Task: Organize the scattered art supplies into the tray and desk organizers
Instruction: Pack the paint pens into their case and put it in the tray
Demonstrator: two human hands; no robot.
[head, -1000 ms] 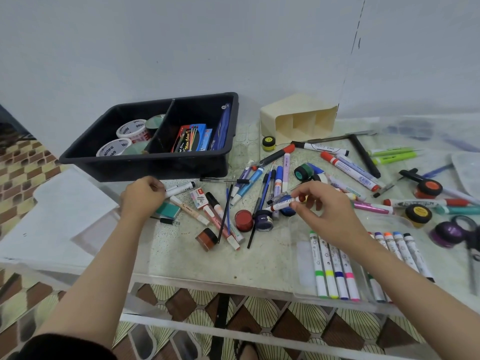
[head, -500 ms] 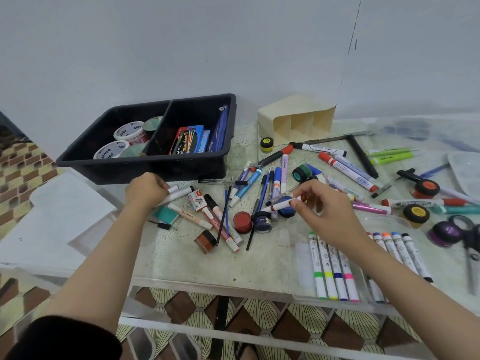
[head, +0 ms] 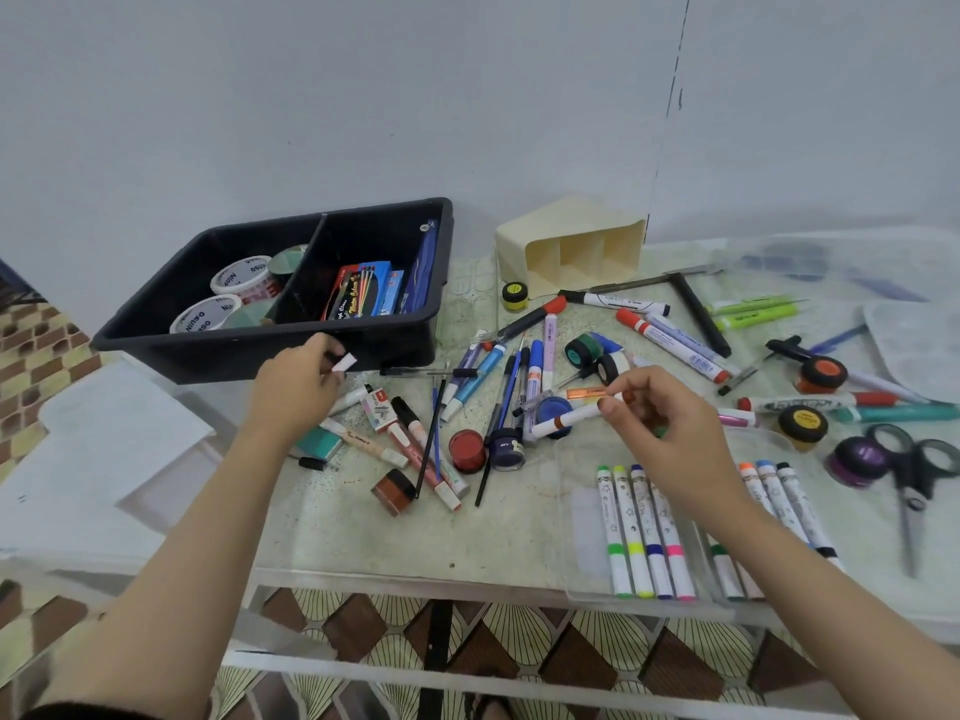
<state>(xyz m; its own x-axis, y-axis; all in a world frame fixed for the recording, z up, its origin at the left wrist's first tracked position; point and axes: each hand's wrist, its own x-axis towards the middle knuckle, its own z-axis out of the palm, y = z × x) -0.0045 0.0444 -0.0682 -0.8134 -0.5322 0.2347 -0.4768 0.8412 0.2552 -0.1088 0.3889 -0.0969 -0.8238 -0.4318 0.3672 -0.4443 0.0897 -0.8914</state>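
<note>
Pinching an orange-banded marker (head: 566, 421) in the right hand (head: 670, 439) above the middle of the counter (head: 519, 527). Gripping a white-ended marker (head: 344, 363) in the left hand (head: 298, 389), just before the black tray (head: 208, 356) toward the counter's rear left corner.

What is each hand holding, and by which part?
Left hand grips a white marker, one end poking out; right hand pinches the orange-banded marker near its end.
</note>
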